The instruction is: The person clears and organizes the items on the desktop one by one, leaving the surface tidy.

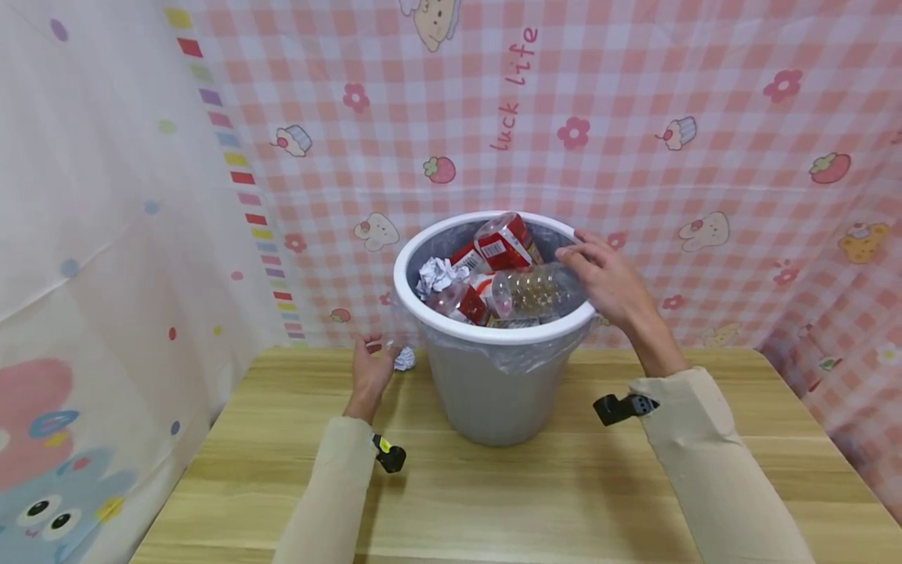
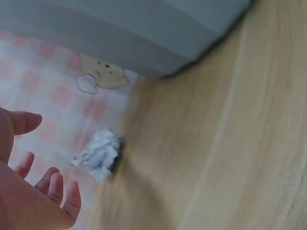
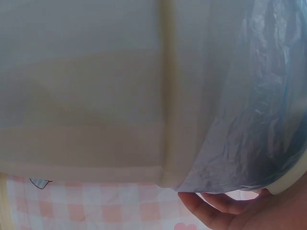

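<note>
A grey trash bin with a white rim stands on the wooden table, lined with a clear plastic bag. My right hand holds the bin's right rim; in the right wrist view its fingers lie against the bag's edge. A crumpled white paper ball lies at the table's back edge, left of the bin. Beside it is my left hand, fingers spread and loosely bent, holding nothing. The left wrist view shows a gap between that hand and the paper ball.
Inside the bin lie a clear plastic bottle, red packages and another crumpled paper. A pink checked cloth hangs behind the table, and a white printed curtain hangs at the left.
</note>
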### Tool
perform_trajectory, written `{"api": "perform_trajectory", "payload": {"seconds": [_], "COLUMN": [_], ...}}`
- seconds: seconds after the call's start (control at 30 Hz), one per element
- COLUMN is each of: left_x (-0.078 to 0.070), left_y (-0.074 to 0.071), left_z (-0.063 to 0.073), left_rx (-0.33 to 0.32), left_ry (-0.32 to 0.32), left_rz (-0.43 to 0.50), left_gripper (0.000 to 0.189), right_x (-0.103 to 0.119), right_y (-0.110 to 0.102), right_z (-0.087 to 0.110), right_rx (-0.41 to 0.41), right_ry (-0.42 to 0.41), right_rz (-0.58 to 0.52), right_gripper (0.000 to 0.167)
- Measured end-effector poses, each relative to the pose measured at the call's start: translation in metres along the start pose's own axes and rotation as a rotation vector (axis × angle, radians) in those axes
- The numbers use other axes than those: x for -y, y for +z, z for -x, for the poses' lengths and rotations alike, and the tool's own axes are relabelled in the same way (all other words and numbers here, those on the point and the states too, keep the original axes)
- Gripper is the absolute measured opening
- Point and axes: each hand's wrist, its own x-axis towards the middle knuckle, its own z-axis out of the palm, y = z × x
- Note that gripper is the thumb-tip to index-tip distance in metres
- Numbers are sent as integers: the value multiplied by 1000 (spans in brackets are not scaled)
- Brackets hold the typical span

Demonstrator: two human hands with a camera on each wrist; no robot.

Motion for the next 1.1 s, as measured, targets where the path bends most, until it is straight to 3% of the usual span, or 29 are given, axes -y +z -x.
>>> {"api": "perform_trajectory", "payload": {"seconds": [0.33, 0.53, 0.77, 0.9, 1.1], "left_x": [19, 28, 30, 32, 34], "left_y": [4, 6, 5, 5, 7], "left_z": [-4, -6, -7, -7, -3], "left_rx": [120, 168, 187, 189, 134], "left_ry": [-5, 48, 133, 145, 146], "left_rz": [-150, -218, -388, -408, -414], "left_gripper": [72, 73, 65, 60, 49], "right_x": [-1, -2, -1, -1, -1], "right_y": [-1, 0, 0, 0, 0], "right_z": [0, -1, -1, -1, -1], "right_rx": [-3, -10, -9, -6, -9], "right_ry": [-2, -10, -1, -1, 2], "right_rz": [-14, -9, -36, -26, 0], "right_gripper": [52, 51, 53, 55, 56]}}
